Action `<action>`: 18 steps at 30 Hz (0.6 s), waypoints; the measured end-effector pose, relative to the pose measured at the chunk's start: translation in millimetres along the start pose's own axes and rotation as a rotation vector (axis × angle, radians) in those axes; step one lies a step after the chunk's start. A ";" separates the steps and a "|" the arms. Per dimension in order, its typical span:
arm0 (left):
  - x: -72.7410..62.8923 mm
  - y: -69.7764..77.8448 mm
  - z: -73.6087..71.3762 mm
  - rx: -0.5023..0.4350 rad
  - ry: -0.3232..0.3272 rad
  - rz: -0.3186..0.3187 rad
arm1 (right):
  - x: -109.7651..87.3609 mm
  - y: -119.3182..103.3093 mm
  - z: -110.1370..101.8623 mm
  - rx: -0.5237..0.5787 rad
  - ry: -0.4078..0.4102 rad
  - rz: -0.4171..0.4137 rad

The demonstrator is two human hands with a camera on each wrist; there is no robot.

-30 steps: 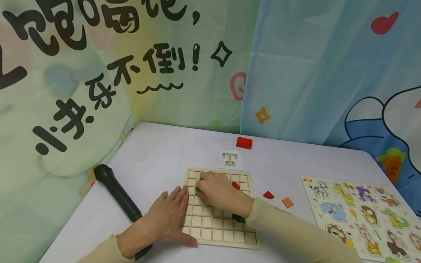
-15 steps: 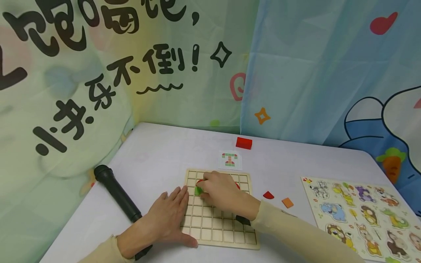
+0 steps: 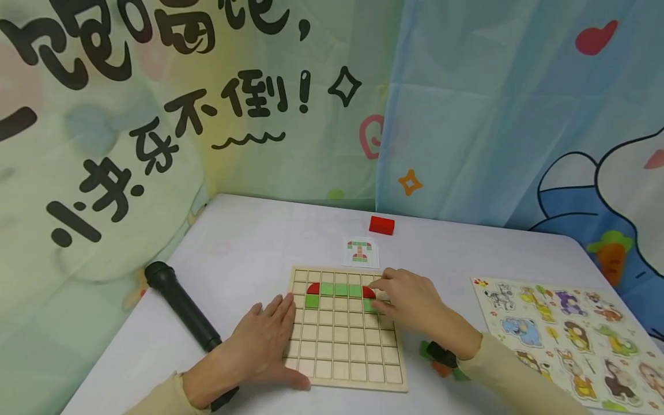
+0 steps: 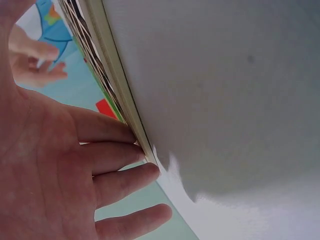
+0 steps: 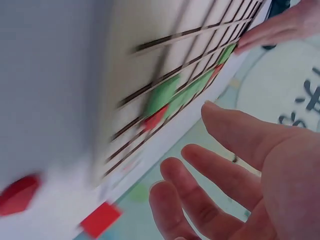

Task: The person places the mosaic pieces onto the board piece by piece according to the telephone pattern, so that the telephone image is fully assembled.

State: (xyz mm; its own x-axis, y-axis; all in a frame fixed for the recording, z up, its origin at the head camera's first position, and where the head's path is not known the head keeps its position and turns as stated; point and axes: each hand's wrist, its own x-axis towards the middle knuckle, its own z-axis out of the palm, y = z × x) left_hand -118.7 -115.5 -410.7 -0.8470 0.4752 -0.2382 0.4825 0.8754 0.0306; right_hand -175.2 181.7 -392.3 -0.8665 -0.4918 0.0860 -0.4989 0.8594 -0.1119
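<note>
A wooden grid board (image 3: 337, 351) lies on the table. In its upper part sit a left red quarter-round tile (image 3: 313, 287), a row of green square tiles (image 3: 340, 290) and a right red quarter-round tile (image 3: 368, 292). One green square (image 3: 312, 301) is below each red tile. My left hand (image 3: 261, 343) rests along the board's left edge, fingers straight. Over the upper right corner hovers my right hand (image 3: 415, 300); the right wrist view shows its fingers (image 5: 192, 192) spread and loosely bent, with nothing between them.
Beyond the board lie a pattern card (image 3: 360, 252) and a red block (image 3: 381, 225). A black microphone (image 3: 181, 305) is at the left, an animal sticker sheet (image 3: 565, 340) at the right. Loose green and orange tiles (image 3: 442, 369) show under the right wrist.
My right hand has left the green tile at the board's upper left and moved right, uncovering the tile row. The loose tiles at the right are now partly covered. My left hand stays put.
</note>
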 end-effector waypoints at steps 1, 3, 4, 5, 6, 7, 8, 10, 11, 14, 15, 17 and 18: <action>-0.2 0.2 0.1 0.005 0.000 0.000 | -5.5 6.8 -0.7 -0.001 0.001 0.021; -0.6 0.5 -0.2 0.015 -0.003 -0.001 | -16.5 20.3 -1.6 -0.002 -0.002 0.066; -0.8 0.6 -0.3 0.020 -0.004 -0.002 | -22.1 27.0 -1.7 -0.002 -0.002 0.081; -1.0 0.6 -0.3 0.024 -0.004 -0.002 | -28.0 34.2 -1.5 -0.006 -0.003 0.104; -1.2 0.6 -0.3 0.024 -0.004 -0.001 | -33.8 41.2 -1.0 -0.008 -0.002 0.124; -1.5 0.6 -0.3 0.023 -0.004 0.000 | -39.5 47.8 -0.5 -0.012 -0.005 0.144; -1.8 0.7 -0.5 0.019 -0.006 0.001 | -44.9 54.0 -0.1 -0.015 -0.014 0.165; -2.2 0.8 -0.4 0.008 -0.006 0.005 | -54.7 65.2 0.7 -0.017 -0.044 0.210; -2.5 0.9 -0.3 0.003 -0.006 0.006 | -59.1 70.2 1.2 -0.014 -0.060 0.237; -2.8 0.8 -0.9 -0.007 -0.006 0.007 | -69.6 81.7 2.1 -0.001 -0.108 0.295; -2.6 0.8 -1.0 -0.011 -0.006 0.006 | -72.5 84.5 2.2 0.000 -0.122 0.312; -2.3 0.9 -1.4 -0.014 -0.008 0.003 | -77.8 88.3 2.3 0.000 -0.134 0.340; -2.1 0.8 -1.4 -0.013 -0.007 0.003 | -80.2 89.5 2.2 -0.001 -0.136 0.351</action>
State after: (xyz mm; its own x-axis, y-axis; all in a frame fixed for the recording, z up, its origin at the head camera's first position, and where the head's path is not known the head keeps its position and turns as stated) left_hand -116.8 -115.6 -408.8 -0.8440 0.4773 -0.2449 0.4820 0.8751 0.0444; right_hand -150.4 297.8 -411.4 -0.9793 -0.1810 -0.0901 -0.1709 0.9791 -0.1099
